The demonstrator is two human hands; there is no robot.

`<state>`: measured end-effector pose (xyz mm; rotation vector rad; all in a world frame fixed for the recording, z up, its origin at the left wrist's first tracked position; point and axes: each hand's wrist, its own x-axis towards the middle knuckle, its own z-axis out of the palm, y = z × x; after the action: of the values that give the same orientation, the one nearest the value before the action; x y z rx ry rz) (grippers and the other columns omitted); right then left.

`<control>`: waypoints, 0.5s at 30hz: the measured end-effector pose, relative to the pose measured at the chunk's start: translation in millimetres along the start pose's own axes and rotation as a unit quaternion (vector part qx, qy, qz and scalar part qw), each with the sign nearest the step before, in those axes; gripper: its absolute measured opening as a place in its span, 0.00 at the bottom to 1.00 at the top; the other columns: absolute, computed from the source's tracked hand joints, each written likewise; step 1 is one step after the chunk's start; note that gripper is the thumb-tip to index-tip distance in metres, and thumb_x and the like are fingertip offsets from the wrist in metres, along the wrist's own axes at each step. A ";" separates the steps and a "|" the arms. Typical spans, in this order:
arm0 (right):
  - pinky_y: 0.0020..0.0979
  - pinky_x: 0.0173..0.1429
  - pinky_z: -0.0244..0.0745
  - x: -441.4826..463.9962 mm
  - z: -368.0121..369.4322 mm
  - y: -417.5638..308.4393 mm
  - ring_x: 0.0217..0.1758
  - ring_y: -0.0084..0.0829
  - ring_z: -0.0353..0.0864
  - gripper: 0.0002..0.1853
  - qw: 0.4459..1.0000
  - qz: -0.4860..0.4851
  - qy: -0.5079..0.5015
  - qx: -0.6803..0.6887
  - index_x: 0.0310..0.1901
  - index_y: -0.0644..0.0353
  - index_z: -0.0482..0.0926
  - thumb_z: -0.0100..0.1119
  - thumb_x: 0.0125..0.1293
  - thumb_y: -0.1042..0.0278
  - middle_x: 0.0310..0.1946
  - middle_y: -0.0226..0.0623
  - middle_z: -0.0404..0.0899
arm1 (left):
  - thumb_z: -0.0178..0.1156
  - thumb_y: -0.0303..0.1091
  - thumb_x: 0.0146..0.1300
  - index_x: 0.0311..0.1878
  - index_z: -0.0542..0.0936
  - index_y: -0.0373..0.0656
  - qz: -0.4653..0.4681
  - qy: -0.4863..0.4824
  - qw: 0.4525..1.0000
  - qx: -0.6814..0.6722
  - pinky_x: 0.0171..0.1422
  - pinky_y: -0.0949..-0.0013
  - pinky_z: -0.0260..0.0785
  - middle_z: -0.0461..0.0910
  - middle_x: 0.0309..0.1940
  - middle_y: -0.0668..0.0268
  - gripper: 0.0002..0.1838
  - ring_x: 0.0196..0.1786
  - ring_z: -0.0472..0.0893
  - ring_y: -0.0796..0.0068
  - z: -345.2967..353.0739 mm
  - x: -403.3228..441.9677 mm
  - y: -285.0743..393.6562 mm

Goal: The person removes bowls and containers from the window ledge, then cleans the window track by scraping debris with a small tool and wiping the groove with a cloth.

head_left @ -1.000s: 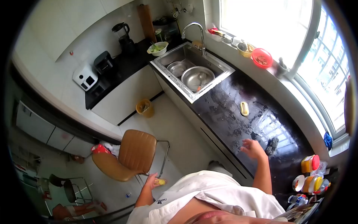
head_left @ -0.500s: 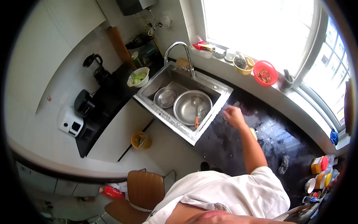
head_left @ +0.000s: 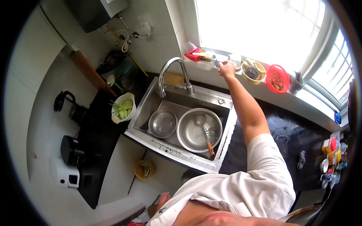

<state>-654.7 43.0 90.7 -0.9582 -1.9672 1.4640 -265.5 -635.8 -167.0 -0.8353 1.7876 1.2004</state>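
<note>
My right hand [head_left: 227, 69] is stretched out to the windowsill, its fingers closed beside a white cup [head_left: 235, 60]. Whatever they hold, if anything, is hidden. To the left of it is a white tray [head_left: 201, 64] with red and pale items. A yellow basket [head_left: 260, 79] with a dark scrubber in it sits just right of the hand. My left hand [head_left: 164, 197] shows only in part, low by my body; its fingers are not clear. In the steel sink [head_left: 151, 141] are a large metal bowl [head_left: 186, 132] with an orange-handled ladle [head_left: 209, 145] and a smaller metal bowl [head_left: 163, 124].
A curved faucet [head_left: 177, 60] arches over the sink. A white bowl of cut green vegetables [head_left: 117, 119] stands left of it. On the sill is a red basket [head_left: 272, 69]. Jars [head_left: 327, 146] crowd the right counter, and a yellow bin [head_left: 150, 169] stands below.
My right hand has moved from above the wet counter up to the windowsill, between the tray and the cup. My left hand has come into view. The view has shifted.
</note>
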 end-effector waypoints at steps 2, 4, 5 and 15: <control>0.29 0.26 0.83 23.8 21.0 1.1 0.26 0.29 0.87 0.15 0.999 0.022 0.031 -0.037 0.44 0.67 0.82 0.65 0.65 0.63 0.30 0.46 0.85 | 0.64 0.43 0.65 0.60 0.73 0.45 0.004 -0.007 1.000 -0.004 0.49 0.61 0.76 0.76 0.43 0.62 0.23 0.44 0.79 0.65 -17.3 18.4 34.1; 0.29 0.30 0.83 53.8 40.1 16.5 0.26 0.29 0.87 0.15 0.987 0.007 0.086 -0.136 0.42 0.65 0.83 0.67 0.63 0.61 0.27 0.45 0.85 | 0.64 0.43 0.65 0.59 0.73 0.45 0.008 -0.009 0.999 -0.047 0.48 0.62 0.76 0.76 0.42 0.63 0.23 0.43 0.79 0.67 -29.2 35.1 67.3; 0.30 0.32 0.83 65.2 46.6 22.6 0.26 0.29 0.87 0.15 0.976 0.001 0.112 -0.185 0.40 0.64 0.84 0.68 0.62 0.59 0.26 0.44 0.85 | 0.65 0.43 0.65 0.60 0.73 0.45 0.008 -0.010 0.997 -0.080 0.48 0.62 0.76 0.76 0.41 0.64 0.23 0.43 0.79 0.68 -34.6 42.6 78.5; 0.39 0.53 0.80 53.6 50.8 11.9 0.44 0.44 0.87 0.09 0.975 0.036 0.184 -0.119 0.33 0.58 0.87 0.70 0.52 0.64 0.36 0.46 0.87 | 0.59 0.39 0.70 0.38 0.75 0.44 -0.052 -0.092 0.992 -0.070 0.38 0.68 0.75 0.73 0.28 0.71 0.10 0.28 0.74 0.77 -70.7 94.7 108.2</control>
<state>-723.1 56.3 63.6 -1.3110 -1.8682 1.0081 -419.0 -674.6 -191.5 -0.8575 1.5083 1.3018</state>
